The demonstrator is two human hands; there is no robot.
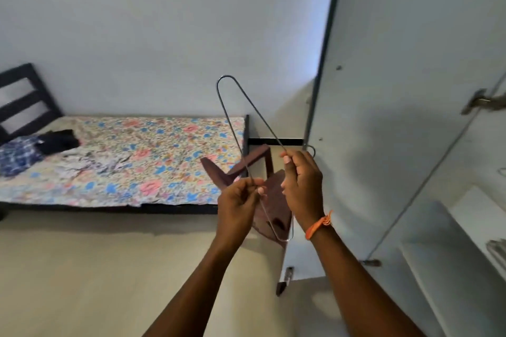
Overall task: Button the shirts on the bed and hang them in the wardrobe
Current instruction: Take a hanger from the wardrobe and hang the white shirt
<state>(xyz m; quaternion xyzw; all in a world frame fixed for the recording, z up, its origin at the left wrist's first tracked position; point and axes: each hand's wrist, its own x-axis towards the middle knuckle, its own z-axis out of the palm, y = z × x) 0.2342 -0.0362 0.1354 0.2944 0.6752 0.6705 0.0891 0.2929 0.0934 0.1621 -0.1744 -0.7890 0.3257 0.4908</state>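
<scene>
Up there, thin bare wire hanger (232, 107)

Soft dim light, blurred, edges bent wide.

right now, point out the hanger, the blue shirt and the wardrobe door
hanger (225, 78): head view, on its top wire bend
blue shirt (17, 154): head view, on the middle of the crumpled cloth
wardrobe door (397, 90): head view, on its bare inner panel
</scene>
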